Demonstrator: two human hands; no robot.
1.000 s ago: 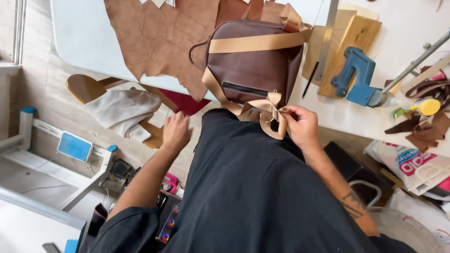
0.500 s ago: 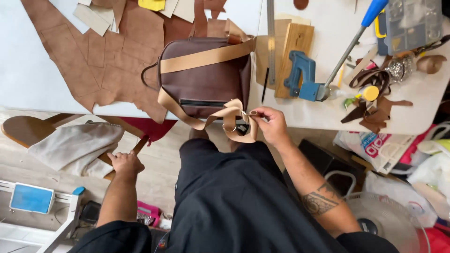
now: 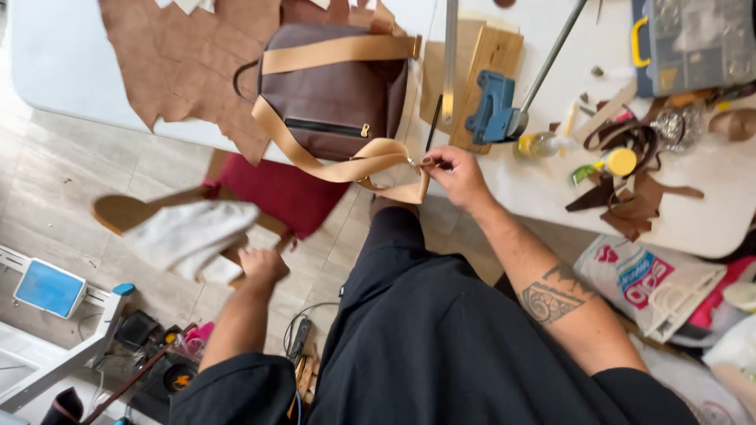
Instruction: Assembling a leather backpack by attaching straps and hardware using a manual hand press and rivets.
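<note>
The white tabletop (image 3: 63,63) carried a large brown leather hide (image 3: 169,67) at its near edge, and beside it lay a dark brown leather backpack (image 3: 335,98) with a tan strap (image 3: 346,167) hanging over that edge. The step in hand seemed to be fitting the strap end; the next move would need a steady pull. The right hand (image 3: 455,175) pinched the strap end, arm bent. The left hand (image 3: 262,266) was lowered, closed on a white cloth (image 3: 189,236)

Bare table (image 3: 63,55) left of the leather hide (image 3: 169,67); clutter (image 3: 622,169) crowds the right.
</note>
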